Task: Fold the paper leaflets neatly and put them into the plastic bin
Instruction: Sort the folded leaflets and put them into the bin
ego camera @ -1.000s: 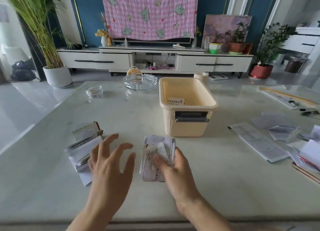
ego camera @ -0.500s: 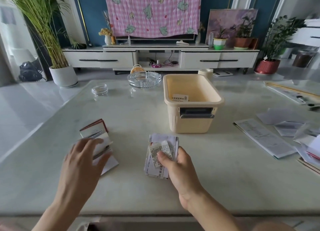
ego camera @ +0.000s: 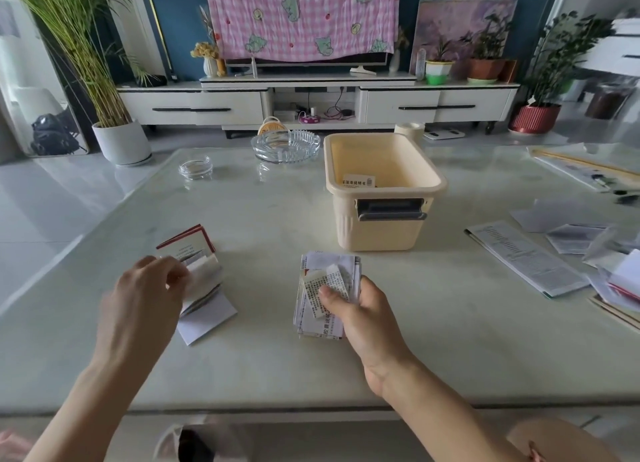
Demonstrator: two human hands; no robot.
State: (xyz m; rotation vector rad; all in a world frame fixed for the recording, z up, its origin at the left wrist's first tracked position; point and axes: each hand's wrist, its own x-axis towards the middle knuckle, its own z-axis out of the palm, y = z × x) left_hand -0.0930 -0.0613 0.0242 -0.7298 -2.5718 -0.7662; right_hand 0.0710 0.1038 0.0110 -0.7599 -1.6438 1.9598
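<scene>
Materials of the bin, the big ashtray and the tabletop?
Bin: cream plastic, matte; moulded ribs and rolled rim. Ashtray: clear glass by the look; see-through, ridged, glinting. Tabletop: pale stone or stone-look, glossy; faint veining and reflections, real marble or not cannot be told.

L arm: I had it reaching in from lower left, wrist straight | left hand point(ego camera: 145, 298): back up, fingers curled, tips pinching the booklet leaflet point(ego camera: 204, 274) | R arm: angled in from lower right | right hand point(ego camera: 360, 316): thumb pressed atop the folded bundle point(ego camera: 322, 288), fingers curled round its right edge | hands well apart
</scene>
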